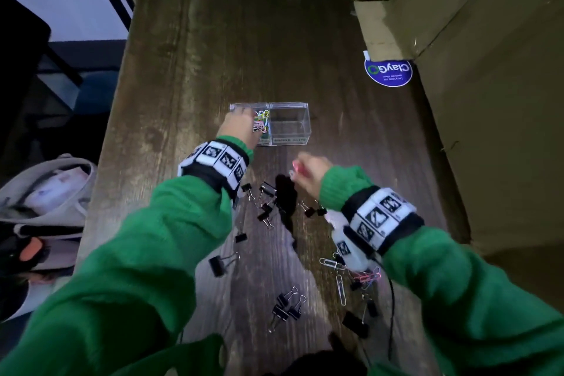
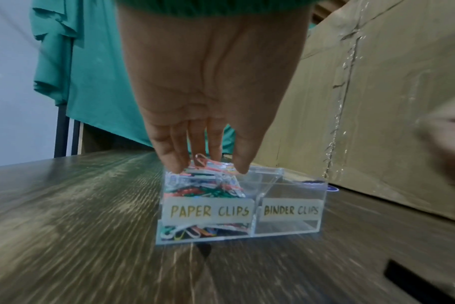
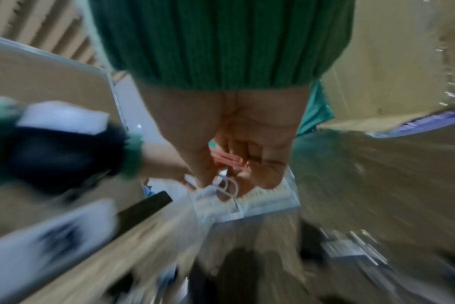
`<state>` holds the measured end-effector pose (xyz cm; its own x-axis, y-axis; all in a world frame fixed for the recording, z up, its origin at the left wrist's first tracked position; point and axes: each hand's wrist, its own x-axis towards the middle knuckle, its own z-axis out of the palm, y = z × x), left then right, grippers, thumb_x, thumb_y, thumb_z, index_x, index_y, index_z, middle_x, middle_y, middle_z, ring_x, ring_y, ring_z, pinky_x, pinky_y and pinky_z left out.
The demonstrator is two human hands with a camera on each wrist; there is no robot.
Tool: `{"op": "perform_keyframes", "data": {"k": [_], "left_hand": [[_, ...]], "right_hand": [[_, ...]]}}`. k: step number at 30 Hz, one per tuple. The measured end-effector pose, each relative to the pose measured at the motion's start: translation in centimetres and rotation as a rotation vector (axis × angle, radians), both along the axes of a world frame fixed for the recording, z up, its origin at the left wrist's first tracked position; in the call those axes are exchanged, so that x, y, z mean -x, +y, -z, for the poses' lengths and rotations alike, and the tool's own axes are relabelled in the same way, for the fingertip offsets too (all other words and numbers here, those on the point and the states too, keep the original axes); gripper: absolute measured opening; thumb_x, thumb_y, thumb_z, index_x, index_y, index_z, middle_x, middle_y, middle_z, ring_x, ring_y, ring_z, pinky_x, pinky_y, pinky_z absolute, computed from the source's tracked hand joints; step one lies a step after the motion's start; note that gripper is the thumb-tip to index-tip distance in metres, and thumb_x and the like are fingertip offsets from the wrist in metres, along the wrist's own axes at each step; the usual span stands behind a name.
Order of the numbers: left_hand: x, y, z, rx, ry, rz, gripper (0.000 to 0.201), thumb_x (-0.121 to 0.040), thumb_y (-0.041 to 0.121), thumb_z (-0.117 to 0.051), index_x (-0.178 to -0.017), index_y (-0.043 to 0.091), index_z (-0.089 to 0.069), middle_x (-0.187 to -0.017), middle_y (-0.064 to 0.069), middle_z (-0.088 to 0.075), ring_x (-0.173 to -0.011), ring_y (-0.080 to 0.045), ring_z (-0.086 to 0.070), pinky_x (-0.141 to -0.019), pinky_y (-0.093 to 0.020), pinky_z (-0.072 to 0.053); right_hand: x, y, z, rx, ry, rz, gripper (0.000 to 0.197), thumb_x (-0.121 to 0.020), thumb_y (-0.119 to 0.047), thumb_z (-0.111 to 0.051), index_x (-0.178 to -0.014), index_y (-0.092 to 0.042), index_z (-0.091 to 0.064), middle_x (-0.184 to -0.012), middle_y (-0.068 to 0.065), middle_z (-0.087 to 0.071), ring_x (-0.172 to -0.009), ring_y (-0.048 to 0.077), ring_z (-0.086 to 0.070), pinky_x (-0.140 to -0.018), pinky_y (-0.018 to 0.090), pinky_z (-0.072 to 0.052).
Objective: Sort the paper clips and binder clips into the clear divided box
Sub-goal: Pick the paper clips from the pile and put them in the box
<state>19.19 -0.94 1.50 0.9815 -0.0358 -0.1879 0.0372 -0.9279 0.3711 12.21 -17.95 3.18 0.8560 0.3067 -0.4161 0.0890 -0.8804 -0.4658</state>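
Box: clear divided box [image 1: 289, 140] sat at frame centre on the wooden table [image 1: 189, 49]; labelled PAPER CLIPS and BINDER CLIPS.
Left compartment: heaped with coloured paper clips [image 2: 208, 185].
Right compartment: held nothing visible.
Left hand [image 1: 239, 128]: hung over the heap, fingers straight and pointed down, tips at the clips.
Right hand [image 1: 308, 172]: hovered below the box, fingers curled around pink and white paper clips [image 3: 227, 164].
Binder clips [image 1: 287, 307]: black, scattered across lower centre.
Loose paper clips [image 1: 340, 285]: lay lower right.

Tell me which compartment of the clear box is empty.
The right compartment, labelled BINDER CLIPS, is empty. The left compartment, labelled PAPER CLIPS, is heaped with coloured paper clips under the left hand.
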Motion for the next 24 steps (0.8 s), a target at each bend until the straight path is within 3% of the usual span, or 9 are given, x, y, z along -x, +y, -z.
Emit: {"op": "perform_keyframes", "data": {"k": [2,5,10,14,19,21,24], "left_hand": [[1.8,0.4,0.4,0.094,-0.097,0.002,0.043,-0.086,0.007,-0.055,-0.127,0.000,-0.045,-0.132,-0.020,-0.045,-0.124,-0.035,-0.040,-0.109,-0.038,-0.030],[5.7,1.7,1.4,0.152,-0.246,-0.059,0.036,-0.082,-0.002,-0.050,-0.117,0.003,-0.056,-0.127,-0.018,-0.051,-0.120,-0.035,-0.043,-0.106,-0.036,-0.031],[12.6,3.7,3.7,0.112,-0.072,-0.073,0.032,-0.081,0.004,-0.053,-0.111,0.013,-0.059,-0.119,-0.009,-0.053,-0.111,-0.028,-0.048,-0.097,-0.038,-0.040],[15.9,3.0,3.9,0.097,0.005,-0.009,0.033,-0.084,0.008,-0.052,-0.114,0.019,-0.056,-0.127,-0.003,-0.049,-0.117,-0.022,-0.043,-0.101,-0.039,-0.038],[17.2,0.0,3.2,0.005,-0.046,0.108,0.032,-0.085,0.012,-0.051,-0.115,0.021,-0.056,-0.134,0.001,-0.045,-0.130,-0.021,-0.031,-0.106,-0.039,-0.027],[17.7,-1.7,3.0,0.024,-0.049,0.194,0.028,-0.087,0.015,-0.050,-0.114,0.023,-0.056,-0.131,0.003,-0.048,-0.130,-0.020,-0.032,-0.108,-0.040,-0.023],[19.0,-4.8,2.6,0.011,-0.018,0.399,0.029,-0.091,0.025,-0.047,-0.119,0.024,-0.053,-0.129,0.005,-0.049,-0.126,-0.017,-0.034,-0.107,-0.036,-0.022]], "right_hand": [[-2.4,1.3,-0.8,-0.079,-0.111,0.060,0.018,-0.090,-0.018,-0.052,-0.104,-0.007,-0.052,-0.098,0.014,-0.064,-0.081,0.025,-0.058,-0.079,0.034,-0.049],[-5.2,3.9,-1.6,-0.161,-0.212,0.127,0.019,-0.089,-0.013,-0.052,-0.106,-0.005,-0.055,-0.094,0.013,-0.063,-0.082,0.025,-0.058,-0.077,0.029,-0.046],[-8.0,8.0,-0.4,-0.241,-0.120,0.217,0.029,-0.088,-0.009,-0.055,-0.116,-0.010,-0.055,-0.105,0.010,-0.061,-0.100,0.027,-0.060,-0.097,0.038,-0.047],[-7.3,7.0,-0.8,-0.211,-0.153,0.240,0.038,-0.091,-0.003,-0.044,-0.127,-0.010,-0.052,-0.127,0.015,-0.057,-0.118,0.029,-0.054,-0.107,0.032,-0.038],[-1.3,-0.1,-1.4,-0.279,-0.230,0.375,0.032,-0.086,0.002,-0.048,-0.110,-0.008,-0.066,-0.113,0.011,-0.068,-0.107,0.023,-0.063,-0.098,0.021,-0.044],[2.0,-3.5,-0.6,-0.209,-0.171,0.431,0.027,-0.086,0.001,-0.051,-0.103,-0.010,-0.069,-0.106,0.007,-0.070,-0.100,0.019,-0.065,-0.087,0.016,-0.042],[6.7,-7.8,0.7,-0.097,-0.071,0.517,0.024,-0.086,0.003,-0.052,-0.096,-0.010,-0.070,-0.092,0.004,-0.070,-0.087,0.017,-0.064,-0.081,0.016,-0.042]]}}
